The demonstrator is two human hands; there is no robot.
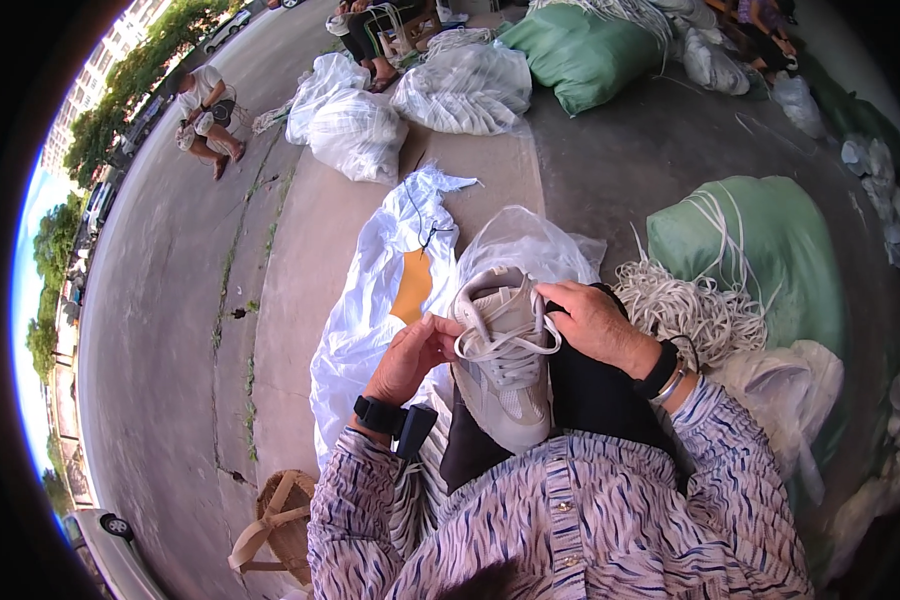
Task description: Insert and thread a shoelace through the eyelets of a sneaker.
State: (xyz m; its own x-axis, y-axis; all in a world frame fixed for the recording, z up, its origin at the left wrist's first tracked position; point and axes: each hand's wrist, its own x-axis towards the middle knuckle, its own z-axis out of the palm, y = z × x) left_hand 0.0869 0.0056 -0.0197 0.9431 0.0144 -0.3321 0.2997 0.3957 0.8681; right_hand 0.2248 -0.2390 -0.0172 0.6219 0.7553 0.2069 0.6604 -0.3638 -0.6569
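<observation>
A light grey and beige sneaker rests on my lap, its toe towards me and its opening away. White shoelace crosses its tongue and hangs in loose loops on both sides. At the left of the shoe, my left hand pinches a loop of the lace between thumb and fingers. My right hand is closed at the right edge of the collar, gripping lace there; some of its fingertips are hidden. Dark cloth covers my legs under the shoe. Beyond the sneaker lies a clear plastic bag.
A white sack with an orange-yellow patch spreads to the left. On the right, a bundle of white laces lies against a green sack. A woven basket is at lower left. Stuffed bags and seated people are farther off.
</observation>
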